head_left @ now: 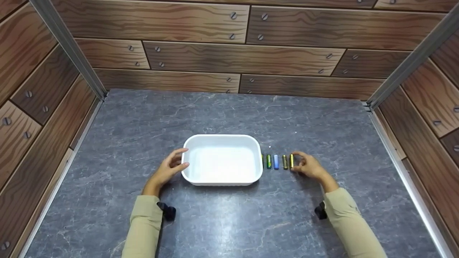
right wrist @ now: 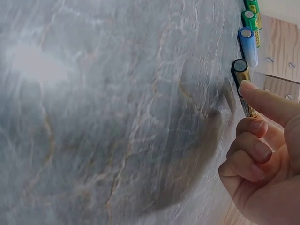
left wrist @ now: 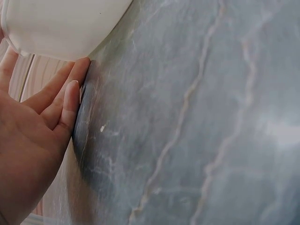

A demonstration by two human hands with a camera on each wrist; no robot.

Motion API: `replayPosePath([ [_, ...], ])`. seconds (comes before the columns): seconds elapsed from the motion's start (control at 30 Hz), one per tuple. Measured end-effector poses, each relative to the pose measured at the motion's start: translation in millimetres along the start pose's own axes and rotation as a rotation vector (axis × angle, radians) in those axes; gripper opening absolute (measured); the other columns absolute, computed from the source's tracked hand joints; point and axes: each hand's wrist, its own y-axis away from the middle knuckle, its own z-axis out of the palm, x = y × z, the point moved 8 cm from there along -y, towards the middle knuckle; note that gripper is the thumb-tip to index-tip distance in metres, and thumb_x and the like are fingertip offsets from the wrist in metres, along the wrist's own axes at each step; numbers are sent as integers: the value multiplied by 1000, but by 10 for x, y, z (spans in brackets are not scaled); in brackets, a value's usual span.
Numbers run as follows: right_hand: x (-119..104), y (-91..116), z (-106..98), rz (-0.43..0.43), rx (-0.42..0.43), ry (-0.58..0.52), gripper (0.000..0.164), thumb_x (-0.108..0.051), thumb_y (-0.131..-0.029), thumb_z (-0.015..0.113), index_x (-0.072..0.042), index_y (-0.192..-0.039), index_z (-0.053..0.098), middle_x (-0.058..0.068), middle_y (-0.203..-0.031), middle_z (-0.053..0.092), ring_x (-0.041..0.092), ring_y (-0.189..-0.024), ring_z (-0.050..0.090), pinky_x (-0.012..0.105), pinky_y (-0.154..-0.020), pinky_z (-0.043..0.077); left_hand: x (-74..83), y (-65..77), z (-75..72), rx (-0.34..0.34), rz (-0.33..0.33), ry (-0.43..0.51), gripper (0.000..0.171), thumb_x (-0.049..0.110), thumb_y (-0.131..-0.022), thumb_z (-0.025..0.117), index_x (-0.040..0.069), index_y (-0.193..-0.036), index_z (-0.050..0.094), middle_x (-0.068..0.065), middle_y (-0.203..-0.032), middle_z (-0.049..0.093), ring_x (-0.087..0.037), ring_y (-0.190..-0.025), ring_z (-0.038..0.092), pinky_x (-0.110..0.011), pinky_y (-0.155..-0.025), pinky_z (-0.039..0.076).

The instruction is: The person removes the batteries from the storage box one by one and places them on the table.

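Observation:
A white rectangular plastic basin (head_left: 222,161) stands on the grey marbled tabletop. My left hand (head_left: 169,167) holds its left side, thumb and index fingertip over the rim. In the left wrist view, other fingers (left wrist: 65,101) lie against the basin's outer side (left wrist: 61,28). To the basin's right, several small batteries form a row, among them a green one (head_left: 269,161), a blue one (head_left: 276,162) and a dark gold one (head_left: 285,162). My right hand (head_left: 307,165) pinches the rightmost gold battery (head_left: 291,161) by its two ends; its remaining fingers (right wrist: 248,152) are curled.
A yellow-green battery (head_left: 262,161) is partly hidden by the basin's right edge. Wood-patterned panels (head_left: 200,57) and metal posts (head_left: 66,46) enclose the tabletop (head_left: 229,222) at the back and sides. Small white specks lie behind the batteries.

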Motion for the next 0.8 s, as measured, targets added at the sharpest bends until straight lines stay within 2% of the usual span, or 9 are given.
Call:
replayPosePath([
  [0.37, 85, 15, -4, 22, -10, 18, 57, -2, -78, 71, 8, -129, 48, -8, -58, 45, 4, -52, 41, 20, -51, 36, 8, -13, 21, 9, 14, -6, 55, 9, -91, 64, 4, -141, 42, -30, -136, 51, -24, -113, 61, -26, -88, 51],
  [0.57, 80, 21, 17, 50, -26, 9, 60, -1, -78, 71, 7, -132, 47, -7, -59, 44, 5, -53, 41, 20, -51, 36, -2, 3, 16, 13, -1, -27, 55, 10, -92, 63, 7, -143, 41, -29, -138, 51, -32, -118, 59, -30, -92, 51],
  [0.8, 38, 18, -40, 65, -24, -12, 66, -1, -78, 72, 6, -137, 44, -8, -58, 40, 5, -52, 38, 20, -51, 34, 63, 15, -48, 26, 9, -76, 55, 12, -93, 63, 9, -144, 42, -26, -138, 52, -38, -123, 56, -34, -99, 48],
])
